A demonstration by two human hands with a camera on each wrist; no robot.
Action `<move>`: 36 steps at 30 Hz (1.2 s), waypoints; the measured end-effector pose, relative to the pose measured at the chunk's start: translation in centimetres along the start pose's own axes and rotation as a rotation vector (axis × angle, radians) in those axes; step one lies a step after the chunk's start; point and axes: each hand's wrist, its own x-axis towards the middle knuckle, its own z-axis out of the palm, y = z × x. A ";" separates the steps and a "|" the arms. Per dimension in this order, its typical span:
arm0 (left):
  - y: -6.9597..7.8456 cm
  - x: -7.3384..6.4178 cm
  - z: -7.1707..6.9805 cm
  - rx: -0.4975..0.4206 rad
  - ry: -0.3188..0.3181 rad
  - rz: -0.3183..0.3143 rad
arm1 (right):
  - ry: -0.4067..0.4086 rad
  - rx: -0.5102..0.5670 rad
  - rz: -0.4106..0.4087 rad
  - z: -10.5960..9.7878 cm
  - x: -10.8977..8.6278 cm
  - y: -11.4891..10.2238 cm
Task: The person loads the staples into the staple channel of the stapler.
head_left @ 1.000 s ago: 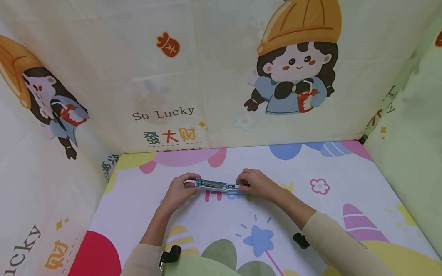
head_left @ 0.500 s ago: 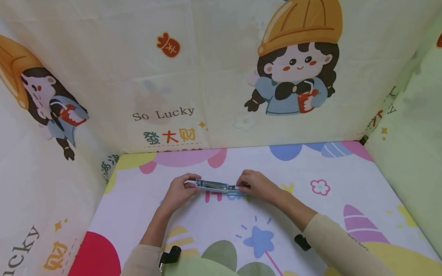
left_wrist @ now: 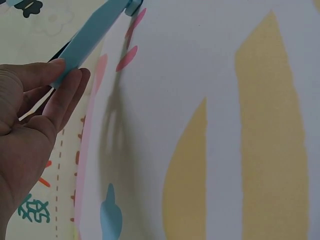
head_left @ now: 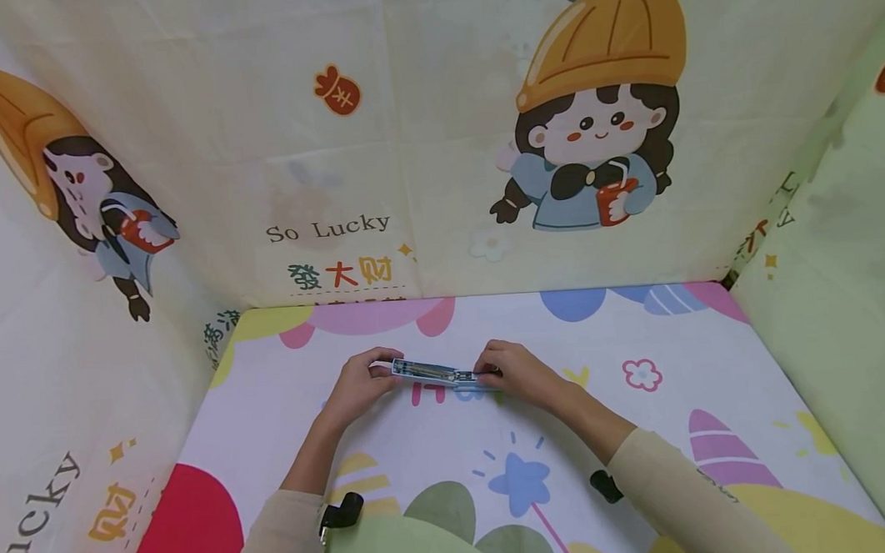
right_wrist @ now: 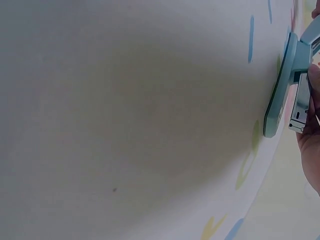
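Basically, we saw a light-blue stapler (head_left: 423,372) held btwn both hands over the far half of the counter (head_left: 422,453), roughly mid-width. The left hand (head_left: 358,385) had its grip pinched on the stapler's outer end, thumb on one side & fingers on the other, per the L-wrist cam; that end was raised, w/ a shadow (left_wrist: 117,120) on the counter below. The right hand (head_left: 518,374) had its grip on the metal magazine (right_wrist: 301,100), w/ the stapler's base (right_wrist: 280,90) just beside it. We couldn't tell if the base touched the counter. The stapler was swung wide, inner workings facing the head cam.

We also noted tan sleeves (head_left: 283,527) on both arms, w/ a blk device (head_left: 342,510) near each cuff. The counter was white w/ multicolor prints, incl. a blue star (head_left: 521,483) & a big red patch (head_left: 193,523) at L. Behind hung a cream cloth (head_left: 437,176) w/ a cartoon figure (head_left: 588,127) in an orange hat & the words "So Lucky."
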 end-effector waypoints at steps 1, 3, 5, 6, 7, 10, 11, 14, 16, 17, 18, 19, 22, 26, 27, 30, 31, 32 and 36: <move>0.0 0.0 0.0 0.002 0.001 -0.001 | 0.004 -0.001 -0.004 0.0 0.0 0.0; 0.0 0.0 0.0 0.003 0.000 -0.001 | 0.010 -0.002 -0.009 0.1 0.0 0.1; 0.1 0.0 0.0 0.001 -0.003 0.002 | 0.014 0.003 -0.008 0.1 -0.1 0.2; 0.1 0.0 0.0 -0.001 -0.005 0.004 | 0.014 0.007 -0.005 0.2 -0.1 0.3; 0.1 0.0 0.0 -0.003 -0.007 0.006 | 0.013 0.013 -0.001 0.2 -0.1 0.3; 0.1 -0.1 -0.1 -0.010 -0.010 0.008 | 0.004 0.032 0.011 0.2 -0.2 0.4; 0.1 -0.1 -0.1 -0.011 -0.010 0.008 | 0.000 0.036 0.012 0.2 -0.2 0.4; 0.0 -0.1 -0.1 -0.017 -0.007 0.004 | -0.004 0.039 -0.003 0.2 -0.2 0.5; -0.1 0.0 0.0 -0.025 -0.005 0.001 | -0.005 0.040 -0.012 0.2 -0.3 0.6; -0.1 0.0 0.0 -0.028 -0.004 -0.001 | -0.007 0.042 -0.017 0.2 -0.3 0.6; -0.2 0.0 0.0 -0.031 -0.004 -0.003 | -0.007 0.043 -0.026 0.3 -0.3 0.7; -0.2 0.0 0.0 -0.034 -0.005 -0.005 | -0.009 0.040 -0.034 0.3 -0.4 0.7; -0.2 0.1 -0.1 -0.034 -0.004 -0.010 | -0.001 0.012 -0.089 0.3 -0.5 0.9; -0.2 0.0 -0.1 -0.031 -0.002 -0.007 | 0.017 -0.046 -0.181 0.4 -0.6 1.1; -0.3 0.0 -0.2 -0.031 -0.004 -0.005 | 0.018 -0.057 -0.196 0.4 -0.6 1.1; -0.3 0.1 -0.2 -0.036 -0.010 -0.004 | 0.010 -0.076 -0.210 0.5 -0.6 1.1; -0.3 0.1 -0.2 -0.037 -0.011 -0.004 | 0.008 -0.080 -0.209 0.5 -0.6 1.1; -0.3 0.1 -0.2 -0.037 -0.012 -0.004 | 0.003 -0.085 -0.206 0.5 -0.6 1.1; -0.4 0.2 -0.3 -0.031 -0.011 -0.004 | -0.008 -0.092 -0.191 0.3 -0.7 0.9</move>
